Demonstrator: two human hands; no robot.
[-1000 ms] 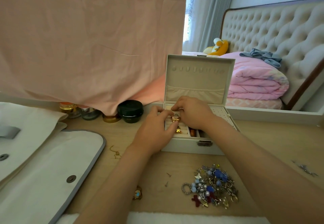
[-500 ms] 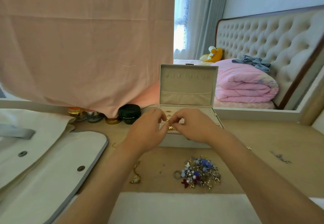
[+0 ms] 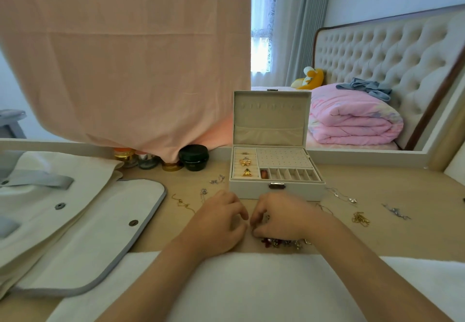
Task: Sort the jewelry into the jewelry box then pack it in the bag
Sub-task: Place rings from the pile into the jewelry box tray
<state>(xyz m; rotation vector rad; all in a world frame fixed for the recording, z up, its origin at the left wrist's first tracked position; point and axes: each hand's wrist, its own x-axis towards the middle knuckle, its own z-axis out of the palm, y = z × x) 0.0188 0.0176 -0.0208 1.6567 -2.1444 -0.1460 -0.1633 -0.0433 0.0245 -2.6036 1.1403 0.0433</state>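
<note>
The white jewelry box [image 3: 251,192] stands open at the middle of the dresser with its lid [image 3: 271,117] upright. A gold bow ring [image 3: 245,162] and another gold ring [image 3: 247,172] sit in its left ring rolls, and a red piece [image 3: 263,173] lies in a small slot. In front of the box, my left hand [image 3: 221,223] and my right hand [image 3: 279,217] are close together with curled fingers. They cover the mixed jewelry pile [image 3: 284,242], and only its near edge shows. What the fingertips hold is hidden. The white bag [image 3: 100,221] with grey trim lies flat at the left.
Loose chains lie around the box: a gold chain [image 3: 182,202] and silver bits [image 3: 216,180] to the left, a silver necklace [image 3: 342,194], a gold clump [image 3: 361,218] and a silver piece [image 3: 396,212] to the right. Jars, including a black jar [image 3: 193,156], stand at the back. A white towel [image 3: 251,284] covers the front edge.
Both hands have drawn back from the box's ring rolls to the jewelry pile in front of it. The gold bow ring now sits in the box. The view has pulled back.
</note>
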